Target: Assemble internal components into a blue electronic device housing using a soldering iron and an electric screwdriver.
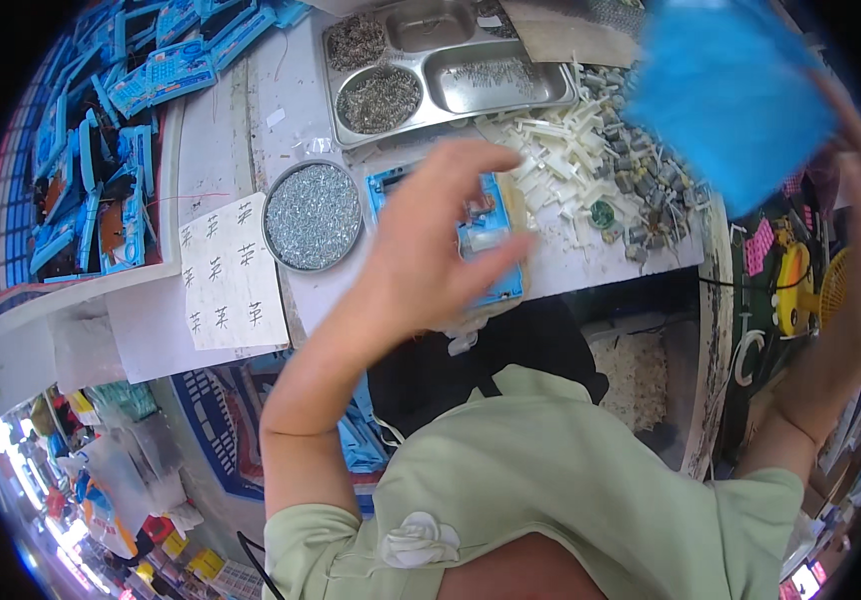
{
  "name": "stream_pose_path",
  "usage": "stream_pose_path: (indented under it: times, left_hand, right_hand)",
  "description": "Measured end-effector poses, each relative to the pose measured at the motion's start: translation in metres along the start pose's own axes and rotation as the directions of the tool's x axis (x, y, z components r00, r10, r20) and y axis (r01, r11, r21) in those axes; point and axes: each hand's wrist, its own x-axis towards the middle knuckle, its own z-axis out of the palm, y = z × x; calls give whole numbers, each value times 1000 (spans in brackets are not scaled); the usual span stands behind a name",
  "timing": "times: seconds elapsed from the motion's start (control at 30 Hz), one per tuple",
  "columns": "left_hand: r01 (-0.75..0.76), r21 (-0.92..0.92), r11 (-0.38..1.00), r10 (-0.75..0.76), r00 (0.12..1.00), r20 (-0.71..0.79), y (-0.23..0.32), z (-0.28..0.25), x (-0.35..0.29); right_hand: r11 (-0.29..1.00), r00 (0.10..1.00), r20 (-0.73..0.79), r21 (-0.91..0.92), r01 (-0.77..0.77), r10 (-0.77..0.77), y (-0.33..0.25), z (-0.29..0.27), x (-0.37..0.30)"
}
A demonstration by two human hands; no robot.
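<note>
My left hand (pixel 431 235), blurred, is over a blue plastic casing (pixel 499 225) at the table's near edge. Its thumb and fingers are spread, with nothing visible between them. Small parts show inside the casing, though my hand covers much of it. At the upper right, my right hand (pixel 860 190) is raised along the edge of a flat blue piece (pixel 731 105), apparently gripping it. Motion smears both, and the fingertips are hidden. Beside the casing lie white plastic parts (pixel 561 150) and small grey motors (pixel 646 185). A round dish of small screws (pixel 313 215) stands left of my left hand.
A metal compartment tray (pixel 491 80) with small metal parts sits at the back. Blue casings (pixel 101 190) are heaped at the far left. A marked paper sheet (pixel 226 280) lies by the dish. A yellow fan (pixel 801 290) is beyond the table's right edge.
</note>
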Motion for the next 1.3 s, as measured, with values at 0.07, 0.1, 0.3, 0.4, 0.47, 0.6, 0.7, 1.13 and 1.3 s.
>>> stream_pose_path:
  times: [0.07,0.1,0.3,0.4,0.47,0.6,0.7,1.13,1.3]
  left_hand:
    - [-35,-39,999,29,990,-141,21,23,-14]
    - [-14,-76,997,-2,978,-210,24,31,-20]
    - [96,-708,700,-468,810,-353,1,-17,-37]
    - [118,-861,495,-501,848,-172,-16,-35,-50]
    - [182,-921,345,-512,859,-22,-26,-36,-61]
    - [322,-571,755,-479,866,-146,-37,-2,-66]
    - [416,44,908,-410,907,-101,-36,-1,-72]
    - [511,38,859,-498,850,-175,-45,-2,-84]
    - [456,97,885,-432,881,-193,-47,0,-82]
  right_hand:
    - [991,996,70,127,47,-56,-38,68,-20]
    - [967,971,121,181,182,-205,-52,102,-24]
    - [706,808,-78,442,553,-584,-91,202,-7]
    - [835,957,36,499,232,-287,-47,190,-9]
    - [797,986,152,603,-41,-64,-25,213,-33]
    - [735,920,351,576,-358,173,-13,227,-90]
    - [875,919,329,353,-332,216,-5,231,-107]
    - [916,905,407,304,-261,123,-3,249,-94]
    - [927,893,430,266,-266,133,-2,248,-93]
